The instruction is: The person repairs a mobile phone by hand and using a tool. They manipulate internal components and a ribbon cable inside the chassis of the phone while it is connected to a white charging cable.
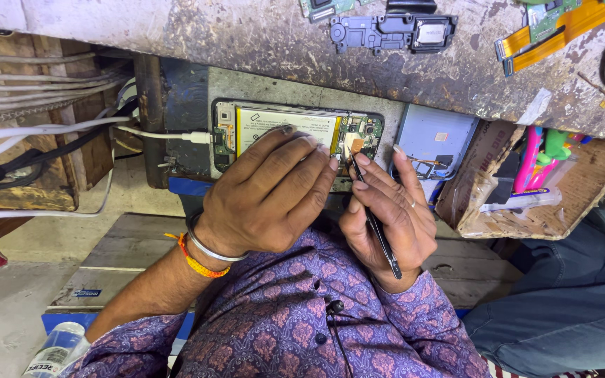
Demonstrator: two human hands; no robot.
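two hands work over an opened smartphone (295,133) on the bench edge. left hand (271,192) lies flat on it, fingers together; right hand (386,213) pinches tweezers (374,218) at its circuit board (358,136).

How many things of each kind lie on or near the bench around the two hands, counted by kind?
Opened phone under the left hand: 1
Tweezers in the right hand: 1
Phone back cover: 1
Black speaker module: 1
Orange flex cable: 1
White charging cable: 1
Cardboard box: 1
Plastic bottle: 1
Total: 8
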